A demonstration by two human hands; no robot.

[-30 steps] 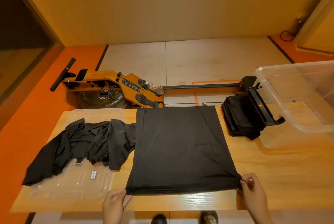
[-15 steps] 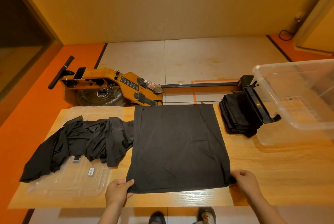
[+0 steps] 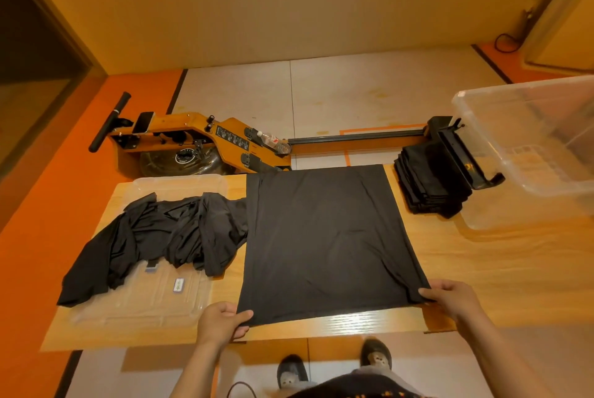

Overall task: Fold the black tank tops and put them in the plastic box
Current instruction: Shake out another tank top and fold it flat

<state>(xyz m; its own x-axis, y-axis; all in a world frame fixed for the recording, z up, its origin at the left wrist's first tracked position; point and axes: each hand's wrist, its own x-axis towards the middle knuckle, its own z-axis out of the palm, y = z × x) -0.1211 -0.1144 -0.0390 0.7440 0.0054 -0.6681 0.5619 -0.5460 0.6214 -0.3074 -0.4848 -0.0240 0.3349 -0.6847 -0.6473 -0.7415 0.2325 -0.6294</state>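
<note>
Obs.: one black tank top (image 3: 328,243) lies spread flat on the table (image 3: 501,269), far hem at the far edge, near hem just short of the near edge. All places below are taken from this spread top.

- Left hand (image 3: 221,322): at its near-left corner, thumb over the cloth, pinching the hem.
- Right hand (image 3: 453,296): at its near-right corner, fingers curled over the edge, gripping it.
- Left of it, touching its left edge: a loose heap of tops (image 3: 160,237) lying on a clear lid (image 3: 144,304).
- Right of its far corner: a folded stack (image 3: 430,185), close against the black handle of the plastic box (image 3: 530,140). We cannot tell whether the stack sits inside the box.

Handling, our judgement: the cloth is thin, light and limp. It drapes, holds small creases, and has no stiffness of its own. It should slide easily on the smooth wood, so a one-handed pull would skew it. We would take hold at the corners or along the hem, both hands at once, keeping the edge taut while it is carried over for the fold.
</note>
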